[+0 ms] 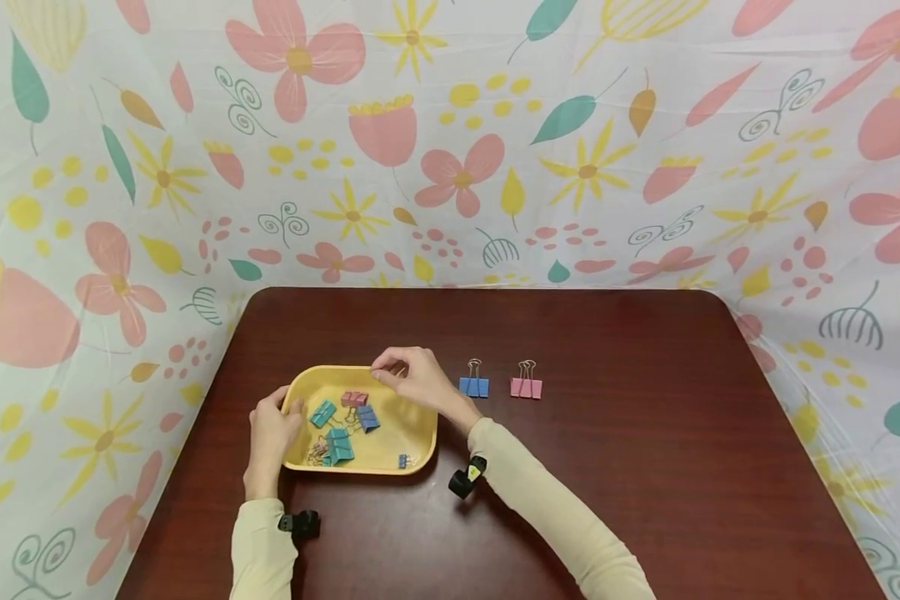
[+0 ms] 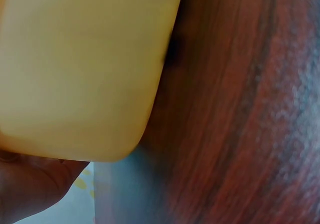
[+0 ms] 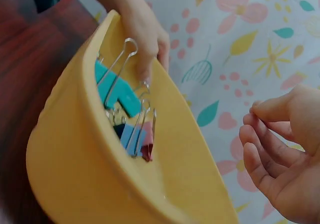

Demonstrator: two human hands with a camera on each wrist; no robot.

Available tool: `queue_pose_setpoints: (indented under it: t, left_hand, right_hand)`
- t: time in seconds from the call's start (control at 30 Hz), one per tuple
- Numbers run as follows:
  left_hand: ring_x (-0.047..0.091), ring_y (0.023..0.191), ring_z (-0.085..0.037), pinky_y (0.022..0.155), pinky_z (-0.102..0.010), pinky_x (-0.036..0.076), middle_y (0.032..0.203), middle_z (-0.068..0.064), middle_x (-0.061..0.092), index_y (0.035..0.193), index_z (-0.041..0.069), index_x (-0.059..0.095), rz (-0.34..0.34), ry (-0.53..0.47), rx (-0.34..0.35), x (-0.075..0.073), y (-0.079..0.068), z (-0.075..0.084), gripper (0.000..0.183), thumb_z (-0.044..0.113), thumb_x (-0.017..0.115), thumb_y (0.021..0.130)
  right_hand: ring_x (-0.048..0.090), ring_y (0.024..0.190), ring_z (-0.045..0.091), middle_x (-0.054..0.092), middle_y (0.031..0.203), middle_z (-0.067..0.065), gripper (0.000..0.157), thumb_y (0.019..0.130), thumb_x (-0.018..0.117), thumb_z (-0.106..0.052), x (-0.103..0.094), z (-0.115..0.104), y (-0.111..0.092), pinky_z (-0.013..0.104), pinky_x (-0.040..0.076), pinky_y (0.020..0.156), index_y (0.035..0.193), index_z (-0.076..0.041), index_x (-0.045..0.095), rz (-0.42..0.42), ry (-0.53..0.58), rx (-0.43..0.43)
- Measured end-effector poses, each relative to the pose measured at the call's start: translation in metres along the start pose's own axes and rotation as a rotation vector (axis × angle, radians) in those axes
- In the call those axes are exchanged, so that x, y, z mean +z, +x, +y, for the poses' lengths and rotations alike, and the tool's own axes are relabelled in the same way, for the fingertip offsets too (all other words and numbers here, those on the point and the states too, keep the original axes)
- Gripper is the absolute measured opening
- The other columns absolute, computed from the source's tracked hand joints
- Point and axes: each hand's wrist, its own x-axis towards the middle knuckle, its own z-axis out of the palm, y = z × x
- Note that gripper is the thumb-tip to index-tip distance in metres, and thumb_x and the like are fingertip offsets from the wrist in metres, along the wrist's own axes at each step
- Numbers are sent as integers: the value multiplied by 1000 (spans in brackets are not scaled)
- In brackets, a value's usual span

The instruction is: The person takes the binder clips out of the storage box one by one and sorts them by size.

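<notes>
My left hand grips the left rim of a yellow bin, thumb inside the wall. Inside lie loose binder clips: teal clips, a pink clip, a blue clip and a small blue clip near the front right corner. My right hand hovers by the bin's far rim. In the right wrist view this hand has loosely bent fingers, thumb against forefinger, and I see nothing between them. The left wrist view shows mainly the bin's outer wall.
Right of the bin, a blue binder clip and a pink binder clip stand side by side, handles pointing away. All this is on a dark reddish wooden table. A flowered cloth hangs behind and beside the table.
</notes>
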Motion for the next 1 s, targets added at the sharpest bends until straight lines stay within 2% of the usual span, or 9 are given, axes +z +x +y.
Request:
queue_pose_setpoints:
  t: [0.2,0.47,0.63,0.73,0.87,1.0]
  left_hand:
    - [72,85,-39,66,-45,60,112,-32,70,137,2,61,-1,8,5,-1,-1,-1,38,14,57,101]
    - [70,91,-40,71,-47,60,113,-31,70,135,2,62,-7,15,1,3,1,-3,37,14,59,100]
    - [69,95,-40,77,-51,58,112,-28,71,131,3,65,11,28,15,4,1,-3,35,13,61,98]
    - [69,94,-41,77,-51,58,111,-28,72,130,3,66,16,29,24,3,0,-3,34,13,61,98]
    - [68,96,-43,78,-52,58,113,-29,71,132,3,65,2,36,19,0,0,-1,34,13,59,99]
    - [65,106,-47,85,-55,56,121,-29,68,134,4,63,-12,43,4,-2,1,1,36,15,58,100]
  right_hand:
    - [66,80,8,76,89,3,8,94,71,-12,16,-8,4,28,57,76,98,-7,77,-50,6,5]
    - [67,82,5,76,97,1,16,96,71,-18,38,-15,7,17,54,78,109,-8,74,-250,29,15]
    - [67,85,1,77,103,-1,22,95,73,-22,53,-14,5,12,52,79,112,-9,75,-306,-29,34]
    - [70,89,1,76,114,3,26,95,73,-22,61,-13,4,12,52,79,118,-9,73,-356,-43,34]
    - [73,90,3,71,126,9,32,97,70,-17,69,-11,0,14,51,88,127,-8,69,-447,-62,7]
    - [70,84,-2,72,124,8,37,97,69,-16,77,-11,-1,14,45,92,133,-7,66,-486,-156,-45]
